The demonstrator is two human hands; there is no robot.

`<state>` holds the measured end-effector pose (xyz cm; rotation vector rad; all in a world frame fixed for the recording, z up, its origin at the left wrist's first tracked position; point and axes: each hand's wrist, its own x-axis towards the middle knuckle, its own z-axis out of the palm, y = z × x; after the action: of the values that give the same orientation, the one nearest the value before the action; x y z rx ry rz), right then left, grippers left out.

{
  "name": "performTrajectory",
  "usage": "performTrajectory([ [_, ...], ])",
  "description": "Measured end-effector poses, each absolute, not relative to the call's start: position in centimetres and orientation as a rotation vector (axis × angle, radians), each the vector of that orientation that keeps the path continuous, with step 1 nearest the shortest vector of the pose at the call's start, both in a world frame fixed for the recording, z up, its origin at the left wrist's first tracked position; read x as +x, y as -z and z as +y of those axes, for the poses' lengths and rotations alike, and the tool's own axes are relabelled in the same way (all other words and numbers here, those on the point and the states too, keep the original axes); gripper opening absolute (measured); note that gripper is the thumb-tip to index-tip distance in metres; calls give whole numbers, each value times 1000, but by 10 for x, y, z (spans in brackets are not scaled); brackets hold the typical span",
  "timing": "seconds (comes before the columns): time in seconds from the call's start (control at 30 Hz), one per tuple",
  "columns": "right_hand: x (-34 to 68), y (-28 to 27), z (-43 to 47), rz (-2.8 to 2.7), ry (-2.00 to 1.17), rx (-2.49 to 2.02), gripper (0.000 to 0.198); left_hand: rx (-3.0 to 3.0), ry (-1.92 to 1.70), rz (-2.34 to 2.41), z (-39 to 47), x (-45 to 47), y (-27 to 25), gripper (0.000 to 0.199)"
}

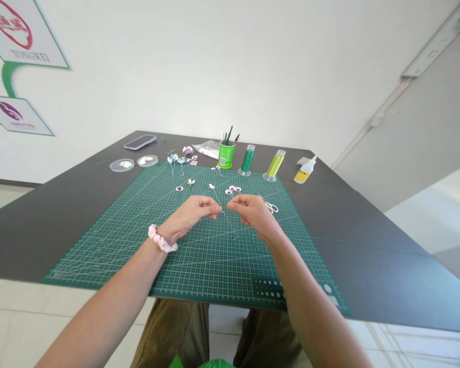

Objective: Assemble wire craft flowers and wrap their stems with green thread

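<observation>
Head view is showing the left hand [198,209] with its fingers pinching the thin stem [227,219] of a white flower [211,186], which is extending beyond them over the green cutting mat [138,240] on the worktop [352,220]. Just beside, the right hand [253,210] is pressing its fingers together, though whether they are gripping a thread is impossible to tell. Dressing or winding the stem is probably the step in hand, so the next move is likely calling for a steady left pinch while the right fingers are working round it.
</observation>
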<state>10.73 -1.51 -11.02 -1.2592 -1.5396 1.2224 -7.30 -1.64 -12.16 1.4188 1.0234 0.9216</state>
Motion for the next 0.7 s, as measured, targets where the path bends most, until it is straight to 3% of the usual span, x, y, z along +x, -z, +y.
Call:
performTrajectory([
  [0.7, 130, 101, -12, -1769, -1299, -1281, 23, 1567, -956, 1200, -16, -78, 117, 22],
])
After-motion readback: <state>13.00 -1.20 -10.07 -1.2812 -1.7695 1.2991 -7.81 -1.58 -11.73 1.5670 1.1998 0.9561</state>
